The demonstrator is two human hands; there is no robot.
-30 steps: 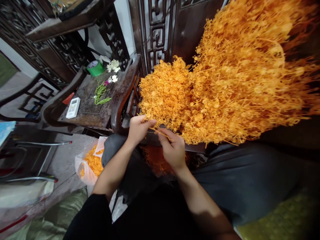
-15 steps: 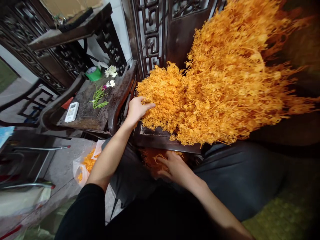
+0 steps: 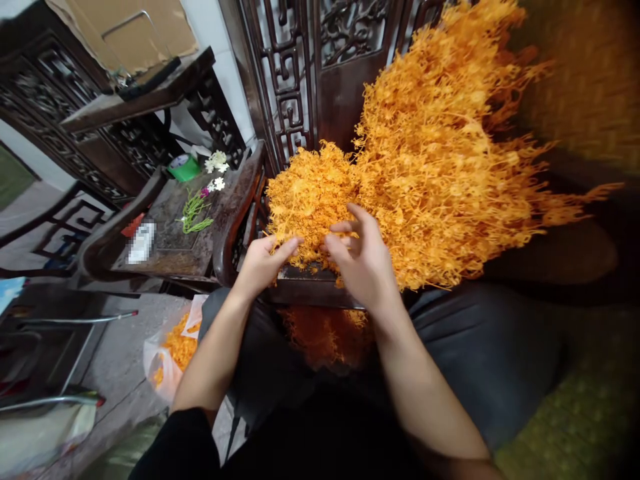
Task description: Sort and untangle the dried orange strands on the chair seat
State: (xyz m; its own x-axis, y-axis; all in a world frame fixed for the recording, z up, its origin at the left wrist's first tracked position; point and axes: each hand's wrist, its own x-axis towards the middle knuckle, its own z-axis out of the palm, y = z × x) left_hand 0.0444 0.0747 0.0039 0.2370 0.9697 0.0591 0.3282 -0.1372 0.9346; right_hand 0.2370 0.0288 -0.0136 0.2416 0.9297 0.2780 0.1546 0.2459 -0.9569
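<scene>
A large heap of orange, thread-like flower sprigs [image 3: 425,160] lies on a dark wooden seat [image 3: 305,292], with a smaller clump [image 3: 310,193] at its left. My left hand [image 3: 263,265] is at the near left edge of the clump, thumb stretched to the right, its fingers closed about an orange sprig and partly hidden by it. At the front of the heap, my right hand [image 3: 365,257] has its fingers bent and apart, with nothing visible in them. Between my knees, below the seat, is a reddish-brown space with orange bits [image 3: 330,333].
On a wooden armchair [image 3: 175,233] to the left are green tape [image 3: 184,167], white flowers [image 3: 217,162], green stems [image 3: 195,212] and a blurred white object [image 3: 141,243]. A plastic bag [image 3: 167,360] with orange pieces stands on the floor. A carved wooden backrest [image 3: 345,93] rises behind the heap.
My right hand has risen from the space between my knees to the front of the heap. My left hand has moved down and slightly left. The view has shifted a little.
</scene>
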